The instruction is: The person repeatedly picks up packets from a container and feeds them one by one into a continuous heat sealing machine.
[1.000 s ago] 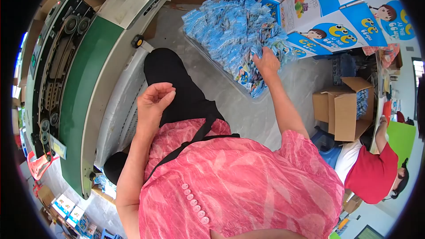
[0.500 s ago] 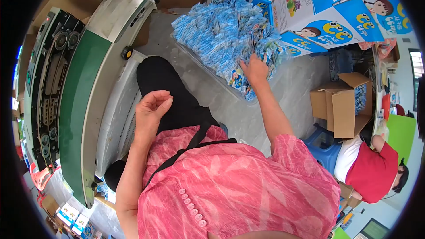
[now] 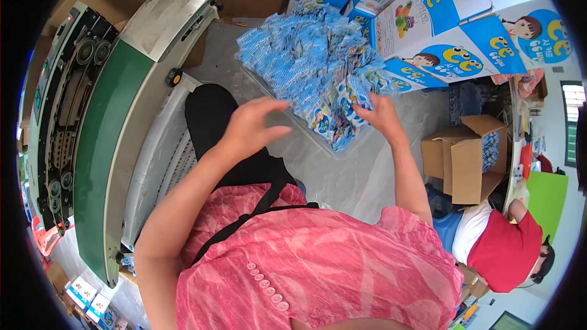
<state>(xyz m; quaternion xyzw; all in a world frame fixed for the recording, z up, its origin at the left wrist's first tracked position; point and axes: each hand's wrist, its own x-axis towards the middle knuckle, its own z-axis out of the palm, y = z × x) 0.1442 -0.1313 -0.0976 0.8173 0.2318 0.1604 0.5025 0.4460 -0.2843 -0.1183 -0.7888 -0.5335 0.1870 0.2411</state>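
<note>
A heap of blue-and-white packets (image 3: 299,55) fills a clear plastic tray (image 3: 293,120) on the grey floor. My right hand (image 3: 382,116) is at the heap's lower right side, its thumb and fingers around a few packets with a cartoon print. Left of the tray's near corner, my left hand (image 3: 252,128) hangs over my black-clad leg, thumb and fingers apart and nothing between them.
A green and cream machine (image 3: 113,104) stands at the left. Printed cartons (image 3: 440,24) are stacked behind the heap. On the right are an open brown box (image 3: 468,162) with blue packets, a blue stool (image 3: 441,208) and a person in red (image 3: 507,247).
My left hand has opened from a loose pinch and moved right, toward the tray. My right hand has shifted slightly right and down along the heap and now has packets in its fingers.
</note>
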